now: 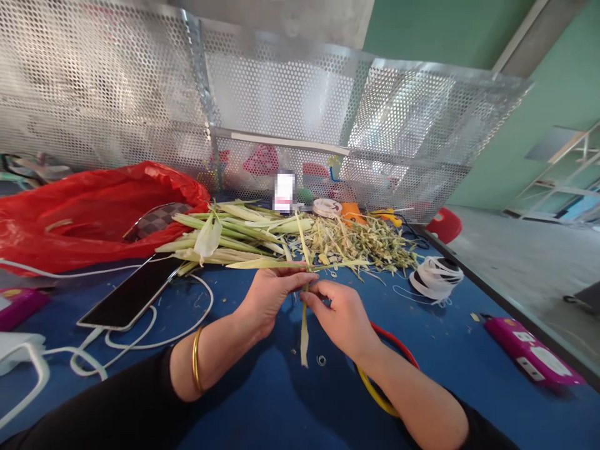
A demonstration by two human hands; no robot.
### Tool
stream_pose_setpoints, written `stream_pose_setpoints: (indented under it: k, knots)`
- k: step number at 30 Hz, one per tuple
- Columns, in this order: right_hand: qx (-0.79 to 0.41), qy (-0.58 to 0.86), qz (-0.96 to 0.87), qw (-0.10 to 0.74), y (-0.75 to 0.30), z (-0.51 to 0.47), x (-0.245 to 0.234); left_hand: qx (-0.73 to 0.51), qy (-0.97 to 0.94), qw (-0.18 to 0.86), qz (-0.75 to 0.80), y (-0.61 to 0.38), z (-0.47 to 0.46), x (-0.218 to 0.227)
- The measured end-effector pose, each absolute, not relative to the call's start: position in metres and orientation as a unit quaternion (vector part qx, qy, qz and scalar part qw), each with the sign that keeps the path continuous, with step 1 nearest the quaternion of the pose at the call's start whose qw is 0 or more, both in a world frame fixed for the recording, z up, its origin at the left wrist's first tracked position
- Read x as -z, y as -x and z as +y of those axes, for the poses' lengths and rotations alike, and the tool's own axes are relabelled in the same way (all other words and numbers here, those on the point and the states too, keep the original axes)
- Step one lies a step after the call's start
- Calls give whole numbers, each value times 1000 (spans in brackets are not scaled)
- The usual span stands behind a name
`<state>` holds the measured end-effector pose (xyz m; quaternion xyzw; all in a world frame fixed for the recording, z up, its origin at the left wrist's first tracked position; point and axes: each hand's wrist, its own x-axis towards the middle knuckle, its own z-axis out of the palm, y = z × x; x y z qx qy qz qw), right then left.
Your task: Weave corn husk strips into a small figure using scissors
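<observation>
My left hand [269,294] pinches pale green strips of corn husk between thumb and fingers. Facing it, my right hand [337,309] has its thumb and fingertips closed on the same crossed strips. One husk strip [304,337] runs upright through the crossing, its lower end hanging down between the hands. Another strip [347,265] lies sideways across it, its ends reaching left and right. The exact crossing is partly covered by my fingers. Just beyond my hands, a pile of long corn husks [244,234] lies on the blue table [281,400].
Shredded husk bits [365,240] lie at the back right, with a spool of white cord [435,278] nearby. A red plastic bag [103,206] and a cabled tablet [134,294] are at left. Purple boxes [529,353] lie near the edges. A perforated metal screen [281,94] stands behind.
</observation>
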<state>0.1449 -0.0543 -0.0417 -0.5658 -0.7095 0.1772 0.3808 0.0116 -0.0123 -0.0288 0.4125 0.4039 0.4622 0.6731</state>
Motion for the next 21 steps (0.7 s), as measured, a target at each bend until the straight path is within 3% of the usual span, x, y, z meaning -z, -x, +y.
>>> stream_pose_setpoints:
  k: [11,17,21]
  knots:
    - [-326,534,-675,392,-145,-54,36,-504,-354,675,406,-12,-11,34]
    - [-518,497,-506,477,-141,-48,43,-471,-418,683,371,-11,-11,35]
    - [-436,505,-520,534,-148,-47,39,-467,-469,670,336,-8,-6,34]
